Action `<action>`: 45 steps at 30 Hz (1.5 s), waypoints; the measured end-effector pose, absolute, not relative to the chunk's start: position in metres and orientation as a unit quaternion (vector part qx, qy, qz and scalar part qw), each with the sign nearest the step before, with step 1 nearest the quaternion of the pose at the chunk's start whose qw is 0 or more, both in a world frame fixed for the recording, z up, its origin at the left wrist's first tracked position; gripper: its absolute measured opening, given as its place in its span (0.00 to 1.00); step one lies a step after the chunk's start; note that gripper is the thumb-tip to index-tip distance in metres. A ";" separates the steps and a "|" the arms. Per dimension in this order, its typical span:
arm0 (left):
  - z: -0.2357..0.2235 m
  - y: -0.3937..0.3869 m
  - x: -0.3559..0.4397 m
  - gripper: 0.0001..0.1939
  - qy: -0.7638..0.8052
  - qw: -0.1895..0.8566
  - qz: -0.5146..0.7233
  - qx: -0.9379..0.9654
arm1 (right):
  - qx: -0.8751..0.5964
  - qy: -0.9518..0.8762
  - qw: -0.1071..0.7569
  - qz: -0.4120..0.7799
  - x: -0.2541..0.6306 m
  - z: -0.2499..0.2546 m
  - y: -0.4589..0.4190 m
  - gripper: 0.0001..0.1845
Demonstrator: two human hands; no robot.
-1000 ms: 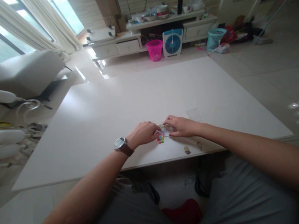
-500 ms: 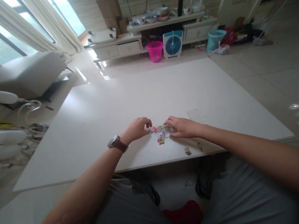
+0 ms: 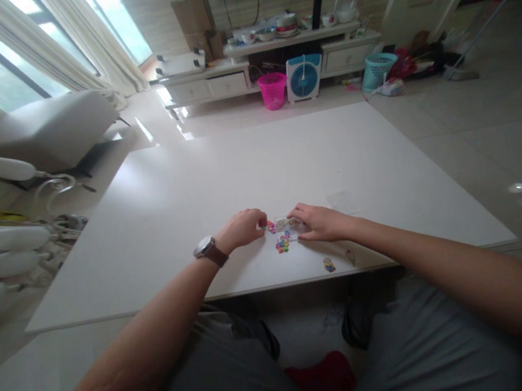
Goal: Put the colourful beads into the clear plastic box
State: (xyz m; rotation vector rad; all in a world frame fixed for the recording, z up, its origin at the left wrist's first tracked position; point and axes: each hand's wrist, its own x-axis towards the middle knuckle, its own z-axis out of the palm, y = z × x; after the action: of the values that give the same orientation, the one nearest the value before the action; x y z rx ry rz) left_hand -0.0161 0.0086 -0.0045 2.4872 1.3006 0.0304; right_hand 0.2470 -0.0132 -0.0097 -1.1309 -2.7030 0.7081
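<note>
On the white table, my right hand grips the right side of a small clear plastic box, thumb below and fingers above. Ring-like pieces show in the box's upper part. Brightly coloured small pieces lie at its lower left, some overlapping the box. My left hand is closed in a pinch just left of the box, beside a few pink and red pieces. What its fingertips hold is too small to name.
A yellow-and-blue cartoon figure piece and a small pale piece lie by the near table edge. A thin clear plastic sheet lies beyond my right hand. Across the floor stand a pink basket and a blue fan.
My left thumb and fingers have drawn together from a looser curl beside the coloured pieces. My right hand stays on the box. The whole view has shifted slightly.
</note>
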 end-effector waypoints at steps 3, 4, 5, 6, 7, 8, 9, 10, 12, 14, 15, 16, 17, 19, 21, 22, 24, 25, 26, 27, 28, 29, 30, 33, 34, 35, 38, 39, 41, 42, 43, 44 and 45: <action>0.002 0.008 -0.015 0.09 0.452 0.169 0.038 0.875 | -0.375 -0.894 0.062 0.237 0.247 -0.010 -0.013 0.28; 0.004 0.007 -0.014 0.09 0.442 0.173 0.048 0.879 | -0.376 -0.893 0.061 0.238 0.246 -0.009 -0.014 0.28; 0.006 0.005 -0.011 0.09 0.429 0.178 0.056 0.884 | -0.378 -0.892 0.061 0.239 0.246 -0.009 -0.014 0.28; 0.008 0.002 -0.008 0.09 0.413 0.183 0.063 0.890 | -0.379 -0.892 0.061 0.241 0.246 -0.008 -0.014 0.28; 0.010 -0.001 -0.005 0.09 0.399 0.186 0.067 0.896 | -0.379 -0.891 0.060 0.242 0.246 -0.007 -0.015 0.28; 0.011 -0.004 -0.002 0.09 0.387 0.187 0.068 0.900 | -0.379 -0.891 0.060 0.242 0.246 -0.006 -0.015 0.28; 0.012 -0.007 0.002 0.09 0.380 0.184 0.068 0.904 | -0.379 -0.891 0.059 0.243 0.245 -0.006 -0.015 0.27; 0.012 -0.009 0.005 0.09 0.376 0.180 0.065 0.907 | -0.378 -0.891 0.059 0.242 0.245 -0.005 -0.015 0.27; 0.012 -0.014 0.011 0.09 0.374 0.170 0.053 0.910 | -0.376 -0.892 0.062 0.243 0.246 -0.005 -0.015 0.26; 0.012 -0.016 0.014 0.09 0.378 0.164 0.042 0.910 | -0.374 -0.892 0.064 0.245 0.246 -0.005 -0.015 0.26; 0.012 -0.016 0.015 0.09 0.380 0.163 0.038 0.909 | -0.373 -0.892 0.064 0.245 0.246 -0.005 -0.015 0.26; 0.012 -0.016 0.015 0.09 0.384 0.164 0.036 0.908 | -0.373 -0.893 0.064 0.245 0.246 -0.005 -0.015 0.26; 0.012 -0.016 0.016 0.09 0.387 0.166 0.035 0.906 | -0.372 -0.893 0.063 0.245 0.246 -0.005 -0.015 0.26; 0.012 -0.016 0.016 0.10 0.390 0.172 0.035 0.904 | -0.373 -0.893 0.063 0.243 0.246 -0.006 -0.015 0.25; 0.012 -0.015 0.016 0.10 0.391 0.176 0.036 0.903 | -0.374 -0.893 0.062 0.242 0.246 -0.006 -0.014 0.26; 0.012 -0.015 0.016 0.10 0.390 0.176 0.037 0.903 | -0.374 -0.893 0.062 0.243 0.246 -0.006 -0.014 0.26; 0.013 -0.014 0.015 0.10 0.387 0.176 0.037 0.904 | -0.373 -0.893 0.062 0.245 0.246 -0.007 -0.014 0.26; 0.013 -0.014 0.014 0.10 0.385 0.176 0.035 0.905 | -0.373 -0.893 0.062 0.246 0.246 -0.007 -0.014 0.26; 0.014 -0.014 0.014 0.10 0.384 0.176 0.033 0.906 | -0.372 -0.893 0.062 0.246 0.246 -0.007 -0.014 0.26; 0.014 -0.013 0.013 0.11 0.383 0.175 0.031 0.907 | -0.371 -0.893 0.062 0.246 0.246 -0.008 -0.014 0.26; 0.014 -0.013 0.012 0.11 0.384 0.173 0.029 0.907 | -0.371 -0.894 0.062 0.245 0.246 -0.008 -0.014 0.26; 0.015 -0.013 0.011 0.11 0.385 0.170 0.027 0.907 | -0.370 -0.894 0.062 0.245 0.246 -0.007 -0.014 0.26; 0.016 -0.013 0.010 0.12 0.385 0.167 0.026 0.907 | -0.370 -0.894 0.063 0.244 0.246 -0.007 -0.014 0.26; 0.019 -0.014 0.009 0.12 0.385 0.155 0.019 0.910 | -0.370 -0.895 0.065 0.241 0.246 -0.007 -0.014 0.26; 0.021 -0.015 0.010 0.12 0.384 0.152 0.014 0.911 | -0.370 -0.895 0.066 0.241 0.246 -0.007 -0.015 0.26; 0.022 -0.016 0.010 0.11 0.383 0.148 0.008 0.912 | -0.371 -0.894 0.066 0.242 0.246 -0.007 -0.015 0.26; 0.025 -0.018 0.012 0.12 0.383 0.139 -0.007 0.913 | -0.372 -0.894 0.066 0.241 0.246 -0.007 -0.015 0.26; 0.026 -0.019 0.012 0.13 0.385 0.136 -0.011 0.913 | -0.372 -0.895 0.066 0.239 0.246 -0.007 -0.015 0.26; 0.026 -0.020 0.013 0.14 0.390 0.131 -0.019 0.911 | -0.371 -0.896 0.066 0.236 0.246 -0.007 -0.015 0.26; 0.026 -0.020 0.013 0.14 0.392 0.129 -0.023 0.911 | -0.371 -0.896 0.066 0.235 0.246 -0.008 -0.015 0.26; 0.025 -0.020 0.013 0.14 0.393 0.128 -0.027 0.910 | -0.370 -0.896 0.066 0.236 0.246 -0.008 -0.014 0.26; 0.024 -0.020 0.013 0.13 0.393 0.128 -0.030 0.910 | -0.370 -0.896 0.066 0.237 0.246 -0.008 -0.014 0.26; 0.023 -0.020 0.013 0.13 0.394 0.130 -0.031 0.910 | -0.369 -0.896 0.068 0.239 0.246 -0.009 -0.014 0.26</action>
State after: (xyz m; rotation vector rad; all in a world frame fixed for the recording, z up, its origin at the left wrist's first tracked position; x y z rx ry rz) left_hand 0.0134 -0.0198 0.0231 2.6427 1.1438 -0.0896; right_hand 0.2458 -0.0142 -0.0087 -1.1132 -2.6983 0.7188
